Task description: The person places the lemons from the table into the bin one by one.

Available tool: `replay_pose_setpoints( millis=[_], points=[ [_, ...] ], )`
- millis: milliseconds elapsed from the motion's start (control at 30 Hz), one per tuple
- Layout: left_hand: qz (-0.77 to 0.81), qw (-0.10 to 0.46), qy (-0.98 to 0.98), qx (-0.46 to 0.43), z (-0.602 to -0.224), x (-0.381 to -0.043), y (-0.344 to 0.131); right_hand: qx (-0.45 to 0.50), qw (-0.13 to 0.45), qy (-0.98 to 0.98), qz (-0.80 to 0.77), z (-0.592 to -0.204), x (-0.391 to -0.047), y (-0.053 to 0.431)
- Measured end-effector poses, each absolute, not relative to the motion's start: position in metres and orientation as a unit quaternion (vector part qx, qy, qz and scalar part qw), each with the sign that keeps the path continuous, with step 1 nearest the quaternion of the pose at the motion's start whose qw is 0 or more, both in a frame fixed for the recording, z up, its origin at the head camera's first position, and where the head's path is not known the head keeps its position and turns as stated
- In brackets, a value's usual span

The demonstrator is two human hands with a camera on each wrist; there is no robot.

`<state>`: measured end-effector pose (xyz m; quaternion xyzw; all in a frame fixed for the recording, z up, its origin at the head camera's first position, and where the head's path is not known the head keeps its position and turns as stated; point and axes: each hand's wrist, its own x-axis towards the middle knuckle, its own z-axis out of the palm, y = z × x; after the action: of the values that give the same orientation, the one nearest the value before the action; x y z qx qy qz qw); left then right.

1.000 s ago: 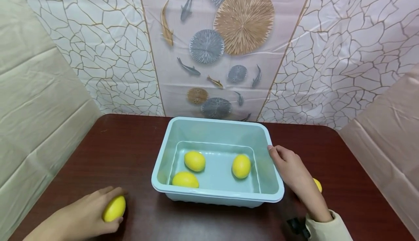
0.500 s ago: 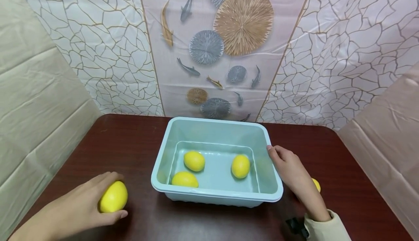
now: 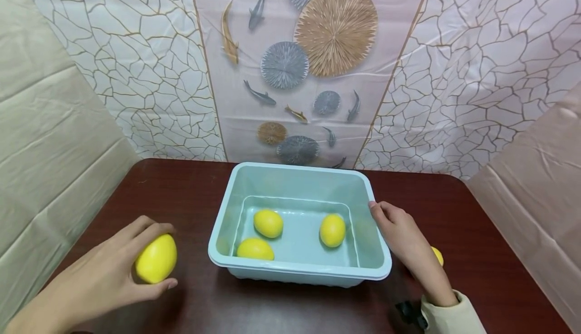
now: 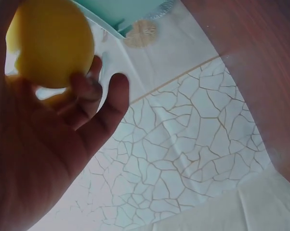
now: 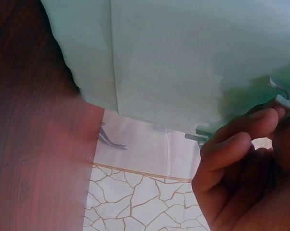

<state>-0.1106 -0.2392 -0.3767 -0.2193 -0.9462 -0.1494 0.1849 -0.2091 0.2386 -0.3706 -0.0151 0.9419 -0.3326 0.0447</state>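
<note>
A yellow lemon (image 3: 157,259) is gripped between the fingers and thumb of my left hand (image 3: 106,268), above the table to the left of the basin. The left wrist view shows this lemon (image 4: 53,43) close up, with the fingers bent around it. My right hand (image 3: 405,233) pinches the right rim of a pale blue-green plastic basin (image 3: 308,272). In the right wrist view, the curled fingers (image 5: 231,144) meet the basin's rim. Inside the basin lie three lemons: one at back left (image 3: 269,223), one at front left (image 3: 255,249) and one on the right (image 3: 333,230).
Another lemon (image 3: 438,256) lies on the dark red-brown table (image 3: 181,198), mostly hidden behind my right forearm. A patterned cloth backdrop (image 3: 154,71) stands behind the table, with plain beige cloth (image 3: 45,147) at the left side. A black object (image 3: 410,314) is by my right sleeve.
My left hand has lifted its lemon off the table and raised it. The right hand has kept its hold on the basin's rim, and the basin stays in place.
</note>
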Motion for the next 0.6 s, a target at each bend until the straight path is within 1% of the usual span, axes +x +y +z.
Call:
replay_pose_setpoints(
  millis=[167, 333, 600],
  points=[
    [-0.162, 0.225, -0.935, -0.221, -0.369, -0.116, -0.235, -0.015, 0.046, 0.941, -0.335, -0.371, -0.209, 0.239],
    [-0.176, 0.255, -0.917, -0.251, -0.361, -0.121, -0.228, -0.016, 0.043, 0.940, -0.337, -0.370, -0.210, 0.241],
    [-0.194, 0.255, -0.912, -0.258, -0.350, -0.125, -0.218, -0.017, 0.044, 0.939, -0.342, -0.372, -0.209, 0.239]
  ],
)
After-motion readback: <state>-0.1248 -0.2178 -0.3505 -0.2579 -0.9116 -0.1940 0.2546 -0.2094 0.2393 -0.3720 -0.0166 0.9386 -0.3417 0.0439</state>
